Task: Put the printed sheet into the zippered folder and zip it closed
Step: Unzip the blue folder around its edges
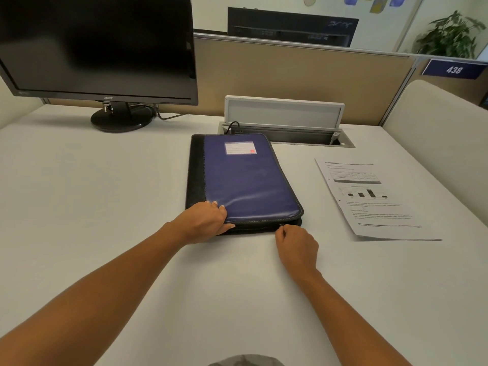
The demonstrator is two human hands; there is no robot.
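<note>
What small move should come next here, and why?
Probably draw the zipper pull along its track with the right hand, which pinches it, while the left hand steadies the near corner. The zippered folder lies closed and the printed sheet is outside on the desk.

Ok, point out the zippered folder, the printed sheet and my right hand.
zippered folder (248, 178): head view, middle of its blue cover.
printed sheet (367, 193): head view, on its bar chart.
right hand (297, 244): head view, back of the hand at the folder's zip edge.
</note>
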